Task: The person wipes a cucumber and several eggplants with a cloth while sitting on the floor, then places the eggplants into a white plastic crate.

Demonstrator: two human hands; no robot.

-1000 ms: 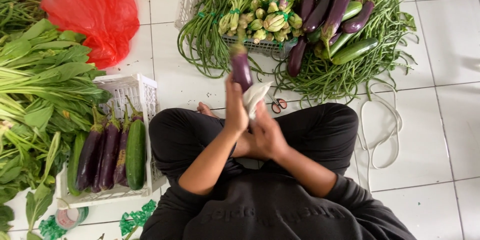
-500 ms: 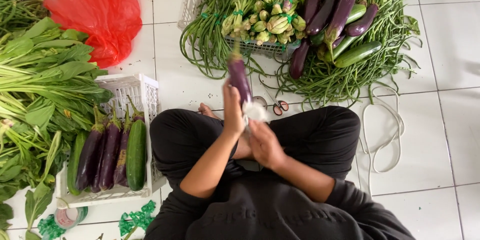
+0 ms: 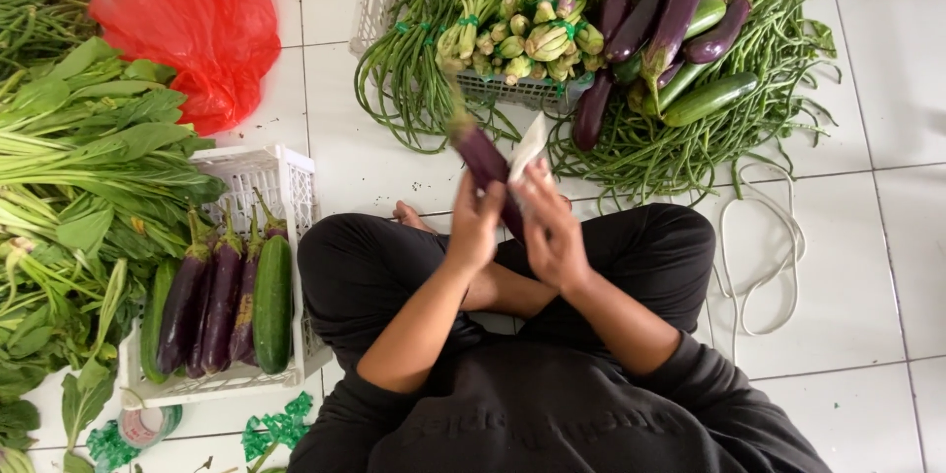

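Head view: left hand (image 3: 476, 227) was wrapped around a purple eggplant (image 3: 480, 153), held tilted above the crossed legs, stem end pointing up-left. Right hand (image 3: 552, 227) sat just beside it, pinching a white cloth (image 3: 529, 146) against the eggplant; the two hands were close together, nearly touching. Past the hands, on the white tile floor (image 3: 887, 236), lay a heap of long beans (image 3: 690, 153) with more eggplants (image 3: 680, 10), cucumbers (image 3: 709, 99) and pale buds piled on a white basket (image 3: 512, 91). A white crate (image 3: 281, 172) by the left knee held eggplants and a cucumber (image 3: 273, 301). Leafy greens (image 3: 79, 158) and a red plastic bag (image 3: 187, 20) lay further left. White cord (image 3: 764, 236) lay on the tiles at right.
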